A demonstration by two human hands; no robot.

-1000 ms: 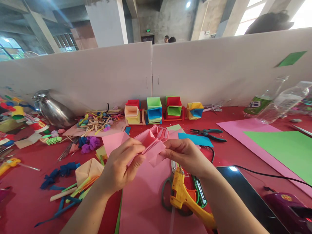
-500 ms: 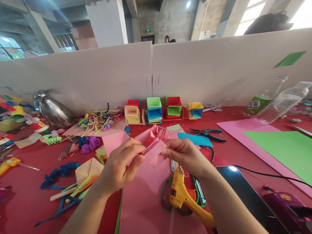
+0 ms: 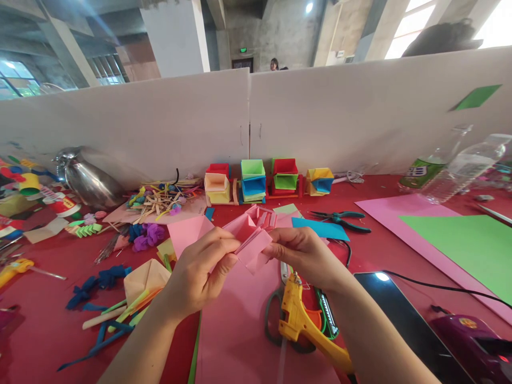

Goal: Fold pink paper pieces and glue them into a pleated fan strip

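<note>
A folded pink paper piece (image 3: 255, 250) is held between both hands at the middle of the view. My left hand (image 3: 208, 265) pinches its left edge between thumb and fingers. On its right side, the thumb and fingertips of my right hand (image 3: 298, 252) are closed on the same piece. Just behind lie more pink folded papers (image 3: 262, 217). Under the hands is a large pink sheet (image 3: 236, 330). A yellow glue gun (image 3: 298, 314) rests on that sheet below my right hand, over dark-handled scissors (image 3: 274, 314).
Colourful paper boxes (image 3: 253, 181) line the white partition (image 3: 160, 122). Pliers (image 3: 346, 220), a blue paper (image 3: 320, 229) and a phone (image 3: 404, 314) are at the right. Paper strips (image 3: 116, 320), a peach paper box (image 3: 146, 280) and a metal jug (image 3: 90, 178) are at the left.
Both hands keep their grip on the pink piece. Its folded layers sit slightly closer together, and the left fingers have shifted a little to the right.
</note>
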